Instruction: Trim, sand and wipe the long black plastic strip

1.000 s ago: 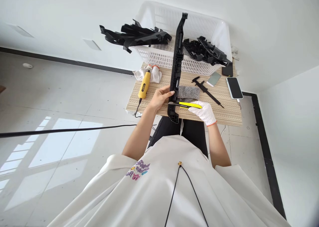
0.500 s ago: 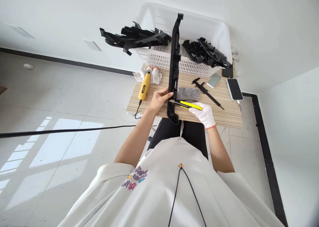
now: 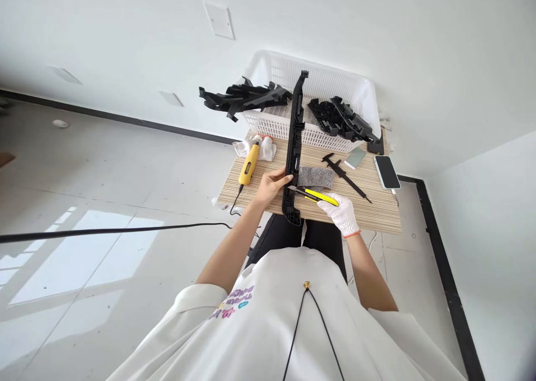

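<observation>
A long black plastic part (image 3: 295, 146) stands on its edge across the small wooden table (image 3: 377, 211), its far end over the white basket (image 3: 276, 71). My bare left hand (image 3: 273, 183) grips the part near its lower end. My gloved right hand (image 3: 343, 212) holds a yellow utility knife (image 3: 320, 197) with its blade tip touching the part's right side. A grey felt pad (image 3: 315, 177) lies just behind the knife.
The basket holds more black parts (image 3: 341, 119), and others (image 3: 245, 97) overhang its left rim. On the table lie a yellow corded power tool (image 3: 249, 164), a spare glove (image 3: 263, 145), a black caliper (image 3: 345, 172), a small grey block (image 3: 355, 158) and a phone (image 3: 386, 172).
The view has tilted, so the table sits lower and smaller in the picture. The knife blade stays against the part and both hands keep their grip.
</observation>
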`<state>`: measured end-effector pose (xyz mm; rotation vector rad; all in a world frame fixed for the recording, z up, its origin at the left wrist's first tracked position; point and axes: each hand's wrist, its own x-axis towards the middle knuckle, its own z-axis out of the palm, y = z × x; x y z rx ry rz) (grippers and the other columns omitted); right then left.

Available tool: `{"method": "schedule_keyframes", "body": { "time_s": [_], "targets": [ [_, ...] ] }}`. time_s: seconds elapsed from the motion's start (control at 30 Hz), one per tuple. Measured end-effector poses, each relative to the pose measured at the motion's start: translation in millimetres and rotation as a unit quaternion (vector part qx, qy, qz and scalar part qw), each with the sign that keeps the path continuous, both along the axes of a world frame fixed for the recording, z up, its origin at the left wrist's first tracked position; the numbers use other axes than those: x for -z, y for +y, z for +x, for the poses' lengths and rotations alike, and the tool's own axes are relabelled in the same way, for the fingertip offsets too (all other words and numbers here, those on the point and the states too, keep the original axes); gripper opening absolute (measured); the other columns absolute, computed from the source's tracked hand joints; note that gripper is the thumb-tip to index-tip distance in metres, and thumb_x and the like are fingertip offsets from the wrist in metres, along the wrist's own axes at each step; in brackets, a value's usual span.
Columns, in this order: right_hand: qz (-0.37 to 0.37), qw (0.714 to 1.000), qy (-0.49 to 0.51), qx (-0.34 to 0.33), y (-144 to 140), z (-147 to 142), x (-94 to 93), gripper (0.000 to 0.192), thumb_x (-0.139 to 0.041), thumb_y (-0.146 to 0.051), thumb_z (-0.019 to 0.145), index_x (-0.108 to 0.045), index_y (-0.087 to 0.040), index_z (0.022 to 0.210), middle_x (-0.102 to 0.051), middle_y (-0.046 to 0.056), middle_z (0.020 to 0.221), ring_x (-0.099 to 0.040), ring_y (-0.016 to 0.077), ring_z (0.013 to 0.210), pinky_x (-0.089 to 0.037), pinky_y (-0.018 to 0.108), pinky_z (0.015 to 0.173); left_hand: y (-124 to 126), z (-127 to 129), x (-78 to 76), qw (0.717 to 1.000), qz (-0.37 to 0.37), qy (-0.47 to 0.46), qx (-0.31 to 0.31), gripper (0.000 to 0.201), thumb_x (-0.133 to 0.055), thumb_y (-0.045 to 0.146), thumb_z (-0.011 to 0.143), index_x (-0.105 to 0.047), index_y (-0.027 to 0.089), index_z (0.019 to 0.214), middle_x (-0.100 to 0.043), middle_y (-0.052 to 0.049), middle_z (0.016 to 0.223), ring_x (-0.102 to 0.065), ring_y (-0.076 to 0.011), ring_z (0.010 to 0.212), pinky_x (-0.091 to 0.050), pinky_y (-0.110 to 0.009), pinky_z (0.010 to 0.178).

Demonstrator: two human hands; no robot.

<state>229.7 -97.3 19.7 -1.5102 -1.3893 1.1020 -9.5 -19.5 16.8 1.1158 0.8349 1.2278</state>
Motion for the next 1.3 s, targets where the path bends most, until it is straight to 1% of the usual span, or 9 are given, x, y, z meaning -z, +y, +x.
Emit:
{"method": "schedule_keyframes", "body": {
  "time_s": [0.13,0.3,0.4,0.47,0.6,0.73,0.9,1.07,1.3],
  "targets": [
    [0.011,0.999,-0.006,-0.032,-3.1,-3.5,0.2,0.041,-0.081,-0.05,0.073,-0.077,-0.021,0.101,-0.079,0.004,0.098,-0.074,0.0251,0.093,-0.058,0.038,0.089,1.4,-0.7,1.1,1.0,0.021,0.022,-0.001,0.05,-0.083,0.048,0.075,-0.077,0.02,0.115,-0.074,-0.006,0.123,-0.061,-0.0305,0.126,-0.044,-0.044,0.114],
    [0.038,0.999,-0.033,0.005,-4.8,-9.0,0.1,0.042,-0.081,-0.05,0.073,-0.077,-0.021,0.103,-0.079,0.005,0.1,-0.074,0.0255,0.094,-0.057,0.039,0.091,0.9,-1.3,3.5,0.999,0.039,0.026,0.003,0.046,-0.081,0.045,0.077,-0.077,0.021,0.115,-0.074,-0.006,0.123,-0.062,-0.03,0.124,-0.043,-0.043,0.113],
    [0.039,0.999,-0.037,-0.003,-4.5,-9.6,0.0,0.041,-0.081,-0.051,0.073,-0.077,-0.021,0.1,-0.079,0.005,0.097,-0.074,0.0254,0.092,-0.058,0.038,0.09,-0.6,-2.6,3.8,0.999,0.041,0.034,-0.011,0.045,-0.081,0.044,0.077,-0.078,0.021,0.114,-0.074,-0.007,0.122,-0.062,-0.0302,0.124,-0.044,-0.042,0.112],
    [0.046,0.998,-0.04,0.013,-3.9,-9.3,-0.3,0.041,-0.08,-0.051,0.073,-0.077,-0.021,0.101,-0.079,0.005,0.097,-0.074,0.0252,0.092,-0.058,0.038,0.089,-1.4,-3.3,4.0,0.998,0.049,0.038,-0.025,0.043,-0.082,0.043,0.076,-0.079,0.021,0.112,-0.074,-0.007,0.122,-0.062,-0.0298,0.123,-0.044,-0.042,0.112],
    [0.037,0.999,-0.028,-0.005,-0.6,-8.8,-1.3,0.041,-0.08,-0.051,0.073,-0.078,-0.02,0.1,-0.079,0.005,0.098,-0.073,0.0249,0.092,-0.057,0.036,0.088,-1.2,-3.0,4.9,0.997,0.062,0.037,-0.033,0.04,-0.081,0.042,0.077,-0.079,0.02,0.11,-0.073,-0.008,0.124,-0.061,-0.0288,0.124,-0.043,-0.041,0.111],
    [0.022,1.0,-0.02,0.008,3.3,-8.4,-2.4,0.043,-0.079,-0.051,0.072,-0.077,-0.019,0.101,-0.079,0.006,0.097,-0.074,0.0256,0.093,-0.057,0.037,0.088,-1.3,-2.1,5.0,0.996,0.062,0.04,-0.045,0.039,-0.081,0.044,0.076,-0.08,0.021,0.107,-0.074,-0.007,0.121,-0.062,-0.0289,0.122,-0.043,-0.041,0.111],
    [0.016,1.0,-0.005,0.019,2.9,-8.3,-2.2,0.044,-0.081,-0.048,0.07,-0.077,-0.018,0.102,-0.079,0.007,0.101,-0.073,0.0263,0.096,-0.057,0.039,0.092,-3.2,-2.5,4.8,0.997,0.054,0.022,-0.04,0.04,-0.082,0.045,0.076,-0.08,0.021,0.108,-0.074,-0.006,0.122,-0.061,-0.0292,0.123,-0.043,-0.041,0.112],
    [0.023,1.0,0.003,0.008,1.9,-9.1,-2.3,0.039,-0.081,-0.042,0.071,-0.078,-0.018,0.101,-0.079,0.007,0.101,-0.073,0.0261,0.097,-0.056,0.038,0.093,-3.4,-2.8,5.5,0.999,0.031,0.015,-0.032,0.04,-0.08,0.045,0.078,-0.079,0.022,0.111,-0.075,-0.004,0.12,-0.059,-0.0297,0.128,-0.041,-0.041,0.115],
    [0.032,0.999,-0.016,0.021,2.6,-8.3,-0.7,0.043,-0.081,-0.048,0.071,-0.078,-0.018,0.101,-0.079,0.008,0.103,-0.073,0.0272,0.098,-0.055,0.041,0.095,-3.7,-2.1,4.0,0.999,-0.002,0.011,-0.042,0.044,-0.081,0.053,0.074,-0.08,0.024,0.108,-0.077,-0.003,0.113,-0.06,-0.0309,0.128,-0.042,-0.044,0.116]
  ]
}}
